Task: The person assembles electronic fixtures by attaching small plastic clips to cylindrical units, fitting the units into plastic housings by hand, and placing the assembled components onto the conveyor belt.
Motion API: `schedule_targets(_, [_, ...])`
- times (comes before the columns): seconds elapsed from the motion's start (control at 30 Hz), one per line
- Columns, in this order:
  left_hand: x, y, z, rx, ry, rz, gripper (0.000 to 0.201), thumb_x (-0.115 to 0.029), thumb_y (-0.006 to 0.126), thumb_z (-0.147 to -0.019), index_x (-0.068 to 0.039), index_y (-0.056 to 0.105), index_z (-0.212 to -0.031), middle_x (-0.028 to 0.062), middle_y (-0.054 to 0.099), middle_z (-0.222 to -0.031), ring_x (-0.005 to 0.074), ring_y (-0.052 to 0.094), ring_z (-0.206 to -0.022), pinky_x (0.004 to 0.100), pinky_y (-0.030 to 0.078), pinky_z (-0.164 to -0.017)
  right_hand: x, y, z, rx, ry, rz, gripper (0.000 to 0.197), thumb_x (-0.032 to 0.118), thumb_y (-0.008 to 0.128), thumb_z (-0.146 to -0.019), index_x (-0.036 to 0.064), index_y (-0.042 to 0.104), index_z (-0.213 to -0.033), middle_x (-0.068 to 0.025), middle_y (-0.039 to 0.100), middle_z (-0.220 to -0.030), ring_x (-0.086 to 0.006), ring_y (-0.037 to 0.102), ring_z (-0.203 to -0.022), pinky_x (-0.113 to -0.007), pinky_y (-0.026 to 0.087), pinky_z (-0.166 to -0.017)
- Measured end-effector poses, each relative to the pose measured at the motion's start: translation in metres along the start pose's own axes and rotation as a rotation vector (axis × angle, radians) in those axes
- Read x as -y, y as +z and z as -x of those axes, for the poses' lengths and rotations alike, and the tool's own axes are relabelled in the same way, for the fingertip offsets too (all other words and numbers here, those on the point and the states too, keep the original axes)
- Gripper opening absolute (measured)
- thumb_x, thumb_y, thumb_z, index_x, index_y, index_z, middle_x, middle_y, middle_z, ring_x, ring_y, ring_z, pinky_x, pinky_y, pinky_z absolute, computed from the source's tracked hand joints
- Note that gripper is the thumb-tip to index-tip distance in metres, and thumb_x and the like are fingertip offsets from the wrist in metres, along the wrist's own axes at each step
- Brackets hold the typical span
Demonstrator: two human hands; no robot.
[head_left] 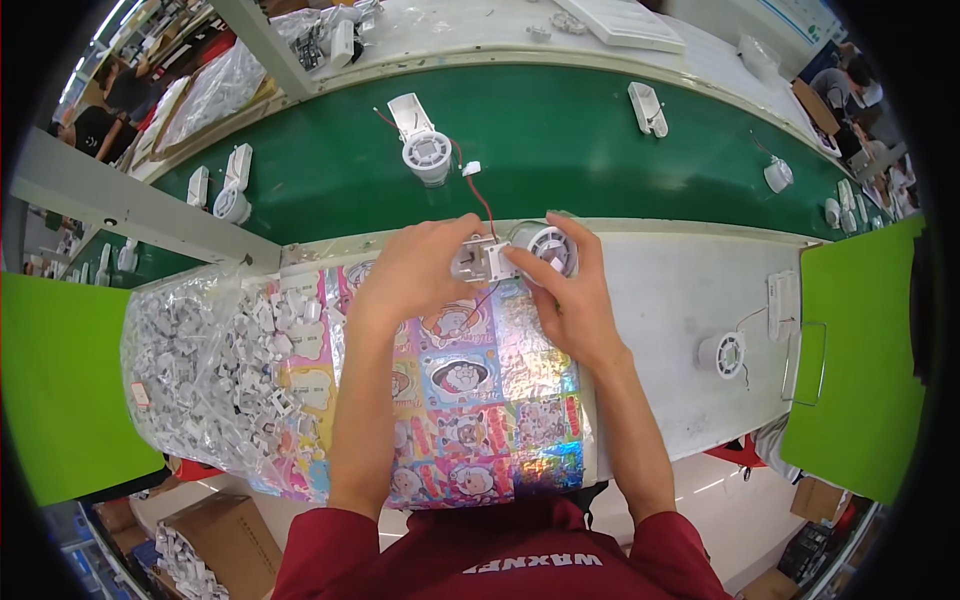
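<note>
My left hand is closed on a small clear-and-white plastic part, gripped between thumb and fingers. My right hand curls around a round white slotted housing, with a finger pressing a little white block between the two hands. A red wire rises from these parts toward a small white connector on the green belt. Thin dark wire shows just below the block. Fingers hide where the pieces meet.
A green conveyor belt runs across, carrying another round white unit and several white parts. A clear bag of small white pieces lies left on a colourful foil sheet. At right, another white unit rests on the white table.
</note>
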State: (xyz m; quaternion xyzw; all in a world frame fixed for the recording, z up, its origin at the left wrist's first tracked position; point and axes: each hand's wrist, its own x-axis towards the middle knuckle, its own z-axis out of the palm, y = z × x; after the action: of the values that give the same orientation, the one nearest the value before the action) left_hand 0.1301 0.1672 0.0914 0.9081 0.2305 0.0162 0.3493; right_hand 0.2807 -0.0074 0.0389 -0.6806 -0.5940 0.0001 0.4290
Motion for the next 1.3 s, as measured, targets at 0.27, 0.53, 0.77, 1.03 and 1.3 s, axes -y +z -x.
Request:
schedule_targets(0.27, [-0.011,0.005,0.002,-0.127,0.134,-0.192,0.051,-0.011,0.086,-0.072,-0.003,0.061,-0.116,0.0154,0.072,-0.105,0.0375,0.069,-0.102,0.0476,0.053,-0.085,0.003,0.004,0.0,0.027,-0.013,0.117,0.048,-0.006,0.071,-0.084,0.0209,0.075,-0.123,-0.0236,0.048,-0.145,-0.0436,0.051,-0.131,-0.046,0.051,-0.102])
schedule_targets(0.53, [-0.015,0.007,0.003,-0.143,0.106,-0.207,0.045,-0.007,0.082,-0.073,-0.002,0.062,-0.113,0.0179,0.072,-0.103,0.0387,0.069,-0.1,0.0472,0.054,-0.085,0.011,0.0,0.0,-0.007,-0.023,0.212,0.054,-0.01,0.07,-0.078,0.0192,0.075,-0.123,-0.0221,0.049,-0.143,-0.0434,0.051,-0.131,-0.046,0.052,-0.101])
schedule_targets(0.77, [-0.009,0.013,-0.002,-0.199,0.17,-0.138,0.048,-0.01,0.082,-0.073,-0.005,0.063,-0.117,0.0173,0.072,-0.104,0.0399,0.067,-0.102,0.0472,0.052,-0.088,0.013,-0.001,0.001,-0.002,-0.019,0.234,0.055,-0.01,0.07,-0.077,0.0189,0.075,-0.124,-0.0214,0.049,-0.142,-0.0429,0.051,-0.129,-0.046,0.052,-0.1])
schedule_targets(1.03, [-0.007,0.014,-0.007,-0.145,0.125,0.06,0.036,-0.005,0.076,-0.081,-0.003,0.065,-0.115,0.0177,0.073,-0.102,0.0352,0.07,-0.094,0.0417,0.053,-0.083,0.012,0.004,0.003,-0.079,-0.051,0.319,0.061,-0.015,0.07,-0.072,0.021,0.077,-0.121,-0.0183,0.049,-0.141,-0.0409,0.049,-0.127,-0.046,0.051,-0.099])
schedule_targets(1.3, [-0.008,0.011,-0.009,-0.045,0.035,0.226,0.03,0.002,0.073,-0.084,0.0,0.064,-0.112,0.0152,0.074,-0.097,0.0254,0.07,-0.084,0.0363,0.053,-0.077,0.011,0.005,0.004,-0.074,-0.04,0.301,0.063,-0.015,0.07,-0.07,0.0213,0.077,-0.12,-0.0168,0.048,-0.142,-0.0409,0.048,-0.128,-0.046,0.051,-0.1])
